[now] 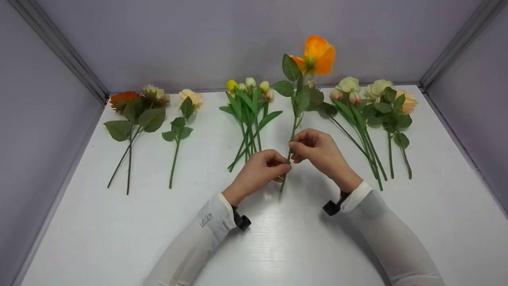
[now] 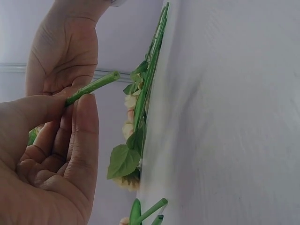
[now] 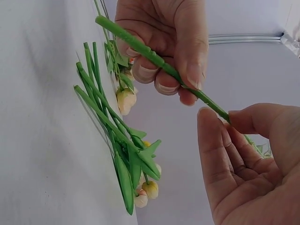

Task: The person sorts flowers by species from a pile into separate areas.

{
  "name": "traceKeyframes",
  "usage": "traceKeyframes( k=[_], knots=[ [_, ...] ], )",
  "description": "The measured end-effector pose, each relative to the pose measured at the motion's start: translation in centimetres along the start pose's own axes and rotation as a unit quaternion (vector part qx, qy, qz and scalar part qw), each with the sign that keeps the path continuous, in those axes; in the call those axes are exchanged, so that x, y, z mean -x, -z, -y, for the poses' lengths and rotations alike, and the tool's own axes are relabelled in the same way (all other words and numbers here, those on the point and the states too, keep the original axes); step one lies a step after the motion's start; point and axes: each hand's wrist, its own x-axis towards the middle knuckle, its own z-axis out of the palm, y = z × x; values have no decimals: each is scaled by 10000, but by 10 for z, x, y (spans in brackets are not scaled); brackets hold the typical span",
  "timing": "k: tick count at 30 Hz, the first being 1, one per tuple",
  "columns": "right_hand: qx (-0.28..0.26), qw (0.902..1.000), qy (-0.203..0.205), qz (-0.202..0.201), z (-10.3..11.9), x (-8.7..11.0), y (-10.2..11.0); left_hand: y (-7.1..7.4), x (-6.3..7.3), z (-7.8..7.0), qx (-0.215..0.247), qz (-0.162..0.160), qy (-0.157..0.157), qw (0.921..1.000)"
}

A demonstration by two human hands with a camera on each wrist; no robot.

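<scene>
An orange artificial flower [image 1: 319, 55] with green leaves is held up above the table, its stem leaning slightly. Low on that stem [image 3: 126, 37], my left hand [image 1: 260, 171] pinches it between thumb and fingers. Just above, my right hand [image 1: 319, 155] pinches the same stem with thumb and fingertips. In the left wrist view the cut stem end [image 2: 101, 86] pokes out past the thumb. Behind my left hand lies a bunch of tulips [image 1: 250, 115], yellow and pale, with crossed stems.
At the left lie an orange-red flower [image 1: 125, 101], a beige flower [image 1: 156, 96] and a peach rose [image 1: 190, 97]. Pink tulips [image 1: 354, 98], pale roses [image 1: 379, 89] and another peach flower [image 1: 408, 102] lie at the right. Grey walls [image 1: 254, 43] enclose the white table [image 1: 119, 238].
</scene>
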Motion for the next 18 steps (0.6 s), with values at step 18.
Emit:
traceKeyframes(
  k=[18],
  knots=[
    [-20, 10000, 38, 14, -2, -2, 1, 87, 34, -3, -975, -1008, 379, 9894]
  ],
)
